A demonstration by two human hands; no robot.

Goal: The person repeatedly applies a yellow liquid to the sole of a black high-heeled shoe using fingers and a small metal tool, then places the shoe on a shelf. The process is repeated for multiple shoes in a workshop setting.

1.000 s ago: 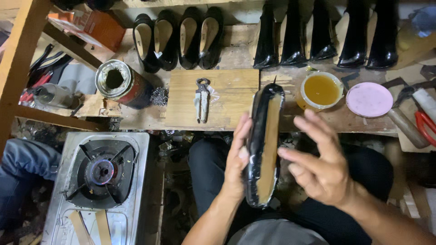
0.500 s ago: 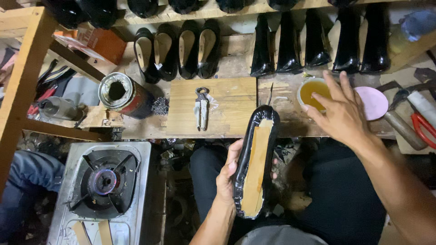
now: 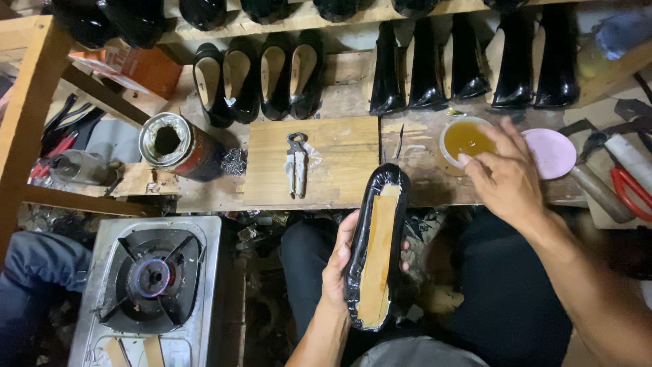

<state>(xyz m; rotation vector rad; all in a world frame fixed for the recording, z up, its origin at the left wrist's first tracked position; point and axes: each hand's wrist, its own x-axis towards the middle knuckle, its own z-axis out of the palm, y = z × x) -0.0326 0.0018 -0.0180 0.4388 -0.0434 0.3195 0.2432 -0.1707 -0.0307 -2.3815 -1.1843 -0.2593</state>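
The left hand [image 3: 339, 265] grips a black shoe upper mounted sole-up on a last [image 3: 377, 245]. The palm lies along its left edge and the fingertips wrap under to show at its right edge. The tan insole faces the camera, and the black upper is folded over its rim. The shoe is held above the person's lap, its toe end just over the front edge of the wooden workbench [image 3: 421, 183].

The right hand [image 3: 506, 173] is open and holds nothing. Its fingers are spread, and the fingertips reach the rim of a small round container of amber glue [image 3: 465, 138] standing on the workbench. Whether a fingertip touches the glue itself cannot be told. A pink round lid [image 3: 551, 152] lies just to the right of that hand.

A pair of lasting pincers [image 3: 297, 163] lies on a lighter wooden board [image 3: 339, 153] at the bench centre. An open metal can [image 3: 178, 145] lies on its side left of the board, with a small pile of tacks [image 3: 234, 162] beside it. Black shoes stand in a row [image 3: 258, 78] along the back. A gas burner [image 3: 153, 278] sits on the floor at lower left.
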